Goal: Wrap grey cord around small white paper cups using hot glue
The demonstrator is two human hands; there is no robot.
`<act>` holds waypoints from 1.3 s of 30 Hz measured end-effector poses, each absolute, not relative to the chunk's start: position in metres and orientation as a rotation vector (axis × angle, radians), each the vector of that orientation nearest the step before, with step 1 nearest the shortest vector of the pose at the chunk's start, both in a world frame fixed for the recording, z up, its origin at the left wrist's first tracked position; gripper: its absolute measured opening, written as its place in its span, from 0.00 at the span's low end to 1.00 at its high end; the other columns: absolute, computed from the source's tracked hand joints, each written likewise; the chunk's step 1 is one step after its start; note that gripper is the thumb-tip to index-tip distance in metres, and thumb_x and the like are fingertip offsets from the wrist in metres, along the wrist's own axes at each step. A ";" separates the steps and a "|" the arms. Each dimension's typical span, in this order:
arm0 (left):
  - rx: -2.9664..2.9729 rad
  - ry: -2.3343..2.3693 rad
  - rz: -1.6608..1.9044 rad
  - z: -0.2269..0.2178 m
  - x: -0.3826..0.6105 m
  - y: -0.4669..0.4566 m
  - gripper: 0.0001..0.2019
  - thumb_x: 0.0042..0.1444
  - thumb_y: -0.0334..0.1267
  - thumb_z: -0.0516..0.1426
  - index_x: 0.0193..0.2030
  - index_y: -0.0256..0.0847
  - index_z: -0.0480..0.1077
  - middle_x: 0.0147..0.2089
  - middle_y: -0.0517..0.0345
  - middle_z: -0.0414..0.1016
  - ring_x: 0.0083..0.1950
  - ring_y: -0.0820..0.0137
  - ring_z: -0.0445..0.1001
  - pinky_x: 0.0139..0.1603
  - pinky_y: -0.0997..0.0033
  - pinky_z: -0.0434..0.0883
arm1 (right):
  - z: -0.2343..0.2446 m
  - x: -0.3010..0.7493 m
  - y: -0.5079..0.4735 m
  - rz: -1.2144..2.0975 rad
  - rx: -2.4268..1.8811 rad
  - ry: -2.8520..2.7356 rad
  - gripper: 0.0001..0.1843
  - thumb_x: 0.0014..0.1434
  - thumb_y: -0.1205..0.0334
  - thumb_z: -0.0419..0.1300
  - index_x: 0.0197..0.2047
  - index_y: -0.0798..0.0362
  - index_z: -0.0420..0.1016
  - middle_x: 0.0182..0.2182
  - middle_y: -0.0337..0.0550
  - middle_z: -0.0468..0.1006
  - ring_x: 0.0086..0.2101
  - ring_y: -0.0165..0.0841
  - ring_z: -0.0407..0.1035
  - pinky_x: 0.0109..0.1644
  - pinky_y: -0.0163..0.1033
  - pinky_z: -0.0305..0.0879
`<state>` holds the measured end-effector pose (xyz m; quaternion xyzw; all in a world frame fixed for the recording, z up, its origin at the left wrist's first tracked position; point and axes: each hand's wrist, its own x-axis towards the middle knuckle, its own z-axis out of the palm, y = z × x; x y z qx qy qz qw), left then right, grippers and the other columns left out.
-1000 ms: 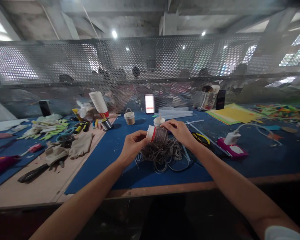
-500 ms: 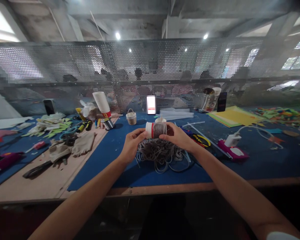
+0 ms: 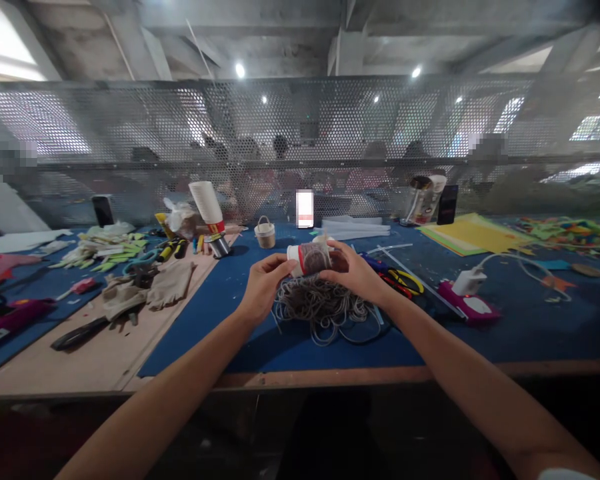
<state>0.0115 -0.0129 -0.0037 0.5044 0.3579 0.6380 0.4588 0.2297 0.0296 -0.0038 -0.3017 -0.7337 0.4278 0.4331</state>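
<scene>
I hold a white paper cup on its side, with a red band and grey cord wound round it. My left hand grips the cup's rim end with closed fingers. My right hand wraps round the other end, fingers curled over the wound cord. Under both hands a loose heap of grey cord lies on the blue mat.
On the left sit a stack of white cups, gloves, pliers and a dark knife. A small basket, yellow-handled scissors, a white charger and yellow sheets lie beyond. A perforated metal screen backs the table.
The cup has tipped from slanted to lying level between my hands and turned a little. My right hand has moved from above the cup to round its end.
</scene>
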 end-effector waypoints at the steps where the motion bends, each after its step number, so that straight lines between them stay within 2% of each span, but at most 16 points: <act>1: 1.263 0.898 1.596 -0.004 0.012 -0.013 0.08 0.49 0.39 0.68 0.34 0.37 0.79 0.30 0.59 0.75 0.30 0.76 0.68 0.34 0.76 0.67 | -0.005 0.229 0.031 1.116 -0.769 -1.806 0.40 0.52 0.55 0.71 0.64 0.50 0.60 0.56 0.54 0.75 0.49 0.43 0.75 0.56 0.50 0.71; 4: 1.312 0.945 1.657 -0.004 0.012 -0.014 0.09 0.49 0.40 0.68 0.36 0.38 0.80 0.31 0.58 0.76 0.31 0.75 0.69 0.35 0.75 0.68 | -0.006 0.229 0.032 1.191 -0.834 -1.777 0.35 0.53 0.55 0.70 0.61 0.52 0.64 0.45 0.50 0.81 0.40 0.40 0.78 0.52 0.50 0.73; 7: 1.331 0.974 1.681 -0.005 0.011 -0.013 0.10 0.49 0.41 0.68 0.36 0.38 0.80 0.32 0.58 0.77 0.32 0.73 0.70 0.36 0.74 0.68 | -0.004 0.231 0.032 1.167 -0.904 -1.759 0.27 0.53 0.59 0.68 0.55 0.53 0.69 0.36 0.44 0.82 0.33 0.37 0.78 0.49 0.49 0.73; 11: 1.330 0.992 1.716 -0.006 0.011 -0.012 0.12 0.49 0.43 0.68 0.37 0.38 0.80 0.31 0.58 0.77 0.32 0.72 0.71 0.37 0.73 0.69 | 0.000 0.231 0.030 1.141 -0.949 -1.755 0.16 0.54 0.61 0.67 0.46 0.54 0.74 0.33 0.42 0.82 0.30 0.33 0.76 0.44 0.44 0.73; 15: 1.348 0.981 1.684 -0.007 0.013 -0.012 0.11 0.48 0.42 0.69 0.37 0.38 0.80 0.33 0.57 0.78 0.33 0.73 0.71 0.37 0.73 0.68 | 0.004 0.225 0.025 1.176 -0.946 -1.740 0.13 0.54 0.59 0.67 0.42 0.55 0.76 0.31 0.42 0.82 0.28 0.31 0.74 0.38 0.39 0.72; 18: 1.351 0.953 1.655 -0.007 0.014 -0.014 0.10 0.48 0.40 0.69 0.36 0.38 0.80 0.33 0.58 0.78 0.33 0.73 0.71 0.37 0.74 0.68 | 0.004 0.220 0.023 1.145 -0.939 -1.739 0.08 0.56 0.59 0.65 0.36 0.54 0.76 0.26 0.39 0.81 0.25 0.30 0.72 0.34 0.37 0.71; 20: 1.333 0.945 1.656 -0.007 0.014 -0.014 0.09 0.48 0.40 0.69 0.36 0.38 0.80 0.32 0.58 0.78 0.33 0.74 0.71 0.37 0.74 0.68 | 0.002 0.220 0.023 1.116 -0.937 -1.722 0.08 0.57 0.57 0.63 0.33 0.53 0.75 0.23 0.38 0.79 0.23 0.30 0.71 0.32 0.37 0.70; 26: 1.257 0.953 1.673 -0.004 0.014 -0.012 0.09 0.46 0.40 0.69 0.33 0.38 0.80 0.31 0.59 0.77 0.31 0.75 0.70 0.37 0.74 0.68 | -0.004 0.223 0.024 0.881 -0.909 -1.707 0.13 0.56 0.53 0.65 0.39 0.51 0.73 0.27 0.37 0.78 0.24 0.31 0.72 0.31 0.37 0.70; 30: 1.205 0.933 1.637 -0.004 0.015 -0.012 0.10 0.45 0.39 0.70 0.32 0.37 0.79 0.30 0.59 0.76 0.29 0.76 0.70 0.35 0.75 0.68 | -0.004 0.221 0.021 0.718 -0.950 -1.703 0.09 0.59 0.54 0.62 0.37 0.50 0.72 0.25 0.37 0.77 0.25 0.32 0.72 0.32 0.37 0.68; 35: 1.204 0.908 1.613 -0.004 0.017 -0.012 0.10 0.44 0.39 0.71 0.32 0.37 0.79 0.31 0.58 0.77 0.30 0.76 0.70 0.35 0.75 0.69 | -0.004 0.221 0.017 0.350 -1.032 -1.786 0.06 0.61 0.57 0.60 0.38 0.50 0.74 0.27 0.39 0.80 0.30 0.35 0.74 0.36 0.38 0.66; 39: 1.204 0.909 1.601 -0.005 0.017 -0.013 0.09 0.46 0.38 0.70 0.32 0.37 0.79 0.29 0.60 0.76 0.29 0.76 0.70 0.35 0.76 0.68 | -0.002 0.222 0.013 0.075 -1.016 -1.832 0.09 0.62 0.54 0.61 0.43 0.49 0.73 0.29 0.39 0.80 0.32 0.35 0.74 0.42 0.40 0.65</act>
